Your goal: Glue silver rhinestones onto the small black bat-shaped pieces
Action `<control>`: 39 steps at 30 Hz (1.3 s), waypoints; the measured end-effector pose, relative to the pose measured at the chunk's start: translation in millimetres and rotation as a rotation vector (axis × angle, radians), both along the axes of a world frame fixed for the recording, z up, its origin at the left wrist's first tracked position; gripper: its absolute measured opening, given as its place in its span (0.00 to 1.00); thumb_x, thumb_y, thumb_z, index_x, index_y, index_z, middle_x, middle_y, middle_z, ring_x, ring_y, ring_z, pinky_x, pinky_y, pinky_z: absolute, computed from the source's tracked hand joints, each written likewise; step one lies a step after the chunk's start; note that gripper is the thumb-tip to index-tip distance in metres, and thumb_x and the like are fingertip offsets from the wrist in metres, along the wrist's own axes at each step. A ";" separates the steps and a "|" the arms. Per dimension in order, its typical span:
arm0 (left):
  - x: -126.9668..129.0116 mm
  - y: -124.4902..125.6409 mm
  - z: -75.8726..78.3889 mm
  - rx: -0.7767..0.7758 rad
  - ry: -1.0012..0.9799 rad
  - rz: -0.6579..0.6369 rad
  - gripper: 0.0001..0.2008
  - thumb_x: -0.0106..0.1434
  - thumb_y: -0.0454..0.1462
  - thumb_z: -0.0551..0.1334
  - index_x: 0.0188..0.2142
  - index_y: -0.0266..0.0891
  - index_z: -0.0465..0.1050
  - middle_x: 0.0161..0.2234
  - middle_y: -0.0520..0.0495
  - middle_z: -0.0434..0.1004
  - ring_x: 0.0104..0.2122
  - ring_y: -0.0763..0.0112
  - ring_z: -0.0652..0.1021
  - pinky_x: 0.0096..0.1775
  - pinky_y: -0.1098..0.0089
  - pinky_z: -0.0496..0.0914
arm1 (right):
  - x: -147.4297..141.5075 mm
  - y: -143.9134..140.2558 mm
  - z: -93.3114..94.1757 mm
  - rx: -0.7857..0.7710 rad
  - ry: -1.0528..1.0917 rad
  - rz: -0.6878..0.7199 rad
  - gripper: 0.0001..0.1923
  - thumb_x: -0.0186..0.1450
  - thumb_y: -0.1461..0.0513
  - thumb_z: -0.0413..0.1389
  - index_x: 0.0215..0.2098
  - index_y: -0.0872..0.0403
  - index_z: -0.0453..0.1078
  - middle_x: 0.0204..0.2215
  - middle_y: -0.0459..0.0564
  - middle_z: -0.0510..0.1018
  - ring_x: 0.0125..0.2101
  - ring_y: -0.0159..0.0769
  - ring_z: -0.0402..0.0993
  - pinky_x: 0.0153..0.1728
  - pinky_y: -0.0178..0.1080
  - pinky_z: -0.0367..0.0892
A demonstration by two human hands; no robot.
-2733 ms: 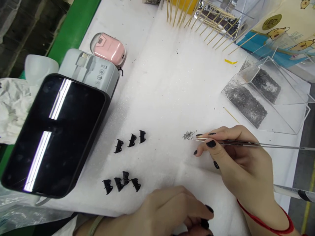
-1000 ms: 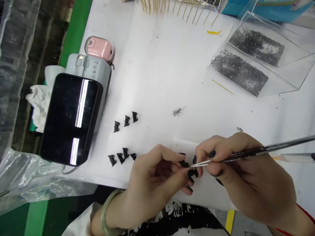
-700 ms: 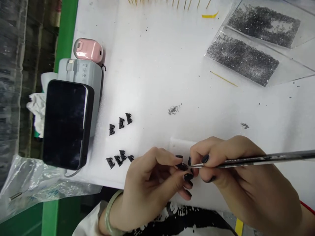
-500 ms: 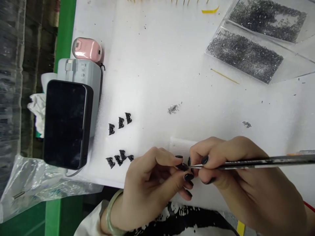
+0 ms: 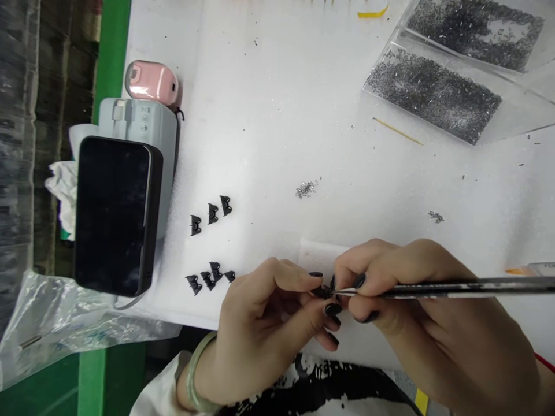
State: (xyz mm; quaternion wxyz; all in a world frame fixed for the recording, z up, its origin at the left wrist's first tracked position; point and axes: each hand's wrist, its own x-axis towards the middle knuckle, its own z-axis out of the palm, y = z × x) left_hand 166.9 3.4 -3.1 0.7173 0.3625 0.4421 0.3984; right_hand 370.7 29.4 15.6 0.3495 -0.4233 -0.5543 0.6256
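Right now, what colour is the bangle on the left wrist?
Pale green; the bangle shows in the head view.

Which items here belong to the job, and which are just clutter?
Job, apparently:
tweezers in the right hand
dark piece in the left hand
seven black parts
piles of tiny pieces
clear tray

Likely just lying about:
black-screened device
grey block
pink case
crumpled paper

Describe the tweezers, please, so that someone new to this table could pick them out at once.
On the white table surface, look to the lower right of the picture. The right hand holds the tweezers, their long dark shaft reaching the right edge, their tips at the small black piece in the left hand. Pale metal tips set them apart from the orange-tipped tool lying just above.
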 end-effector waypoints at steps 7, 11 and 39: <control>0.3 -1.6 -0.4 0.046 0.000 0.009 0.19 0.67 0.19 0.67 0.46 0.45 0.76 0.39 0.53 0.84 0.29 0.69 0.89 0.29 0.78 0.85 | 0.4 0.3 1.7 0.012 -0.052 -0.054 0.08 0.77 0.64 0.56 0.44 0.44 0.62 0.37 0.42 0.79 0.36 0.32 0.83 0.34 0.30 0.78; -0.7 -1.8 0.1 0.091 0.021 -0.006 0.20 0.66 0.18 0.66 0.46 0.45 0.76 0.41 0.53 0.82 0.30 0.68 0.89 0.29 0.76 0.86 | 1.4 -1.1 0.0 0.052 -0.100 -0.043 0.09 0.77 0.66 0.55 0.46 0.44 0.63 0.38 0.43 0.80 0.35 0.34 0.83 0.34 0.31 0.79; -3.9 -1.2 0.9 0.100 0.011 -0.036 0.20 0.67 0.18 0.66 0.46 0.47 0.77 0.42 0.54 0.80 0.31 0.68 0.89 0.29 0.77 0.86 | -2.0 5.9 7.2 -0.094 0.024 -0.039 0.08 0.78 0.64 0.56 0.43 0.43 0.63 0.28 0.37 0.82 0.31 0.30 0.85 0.28 0.27 0.77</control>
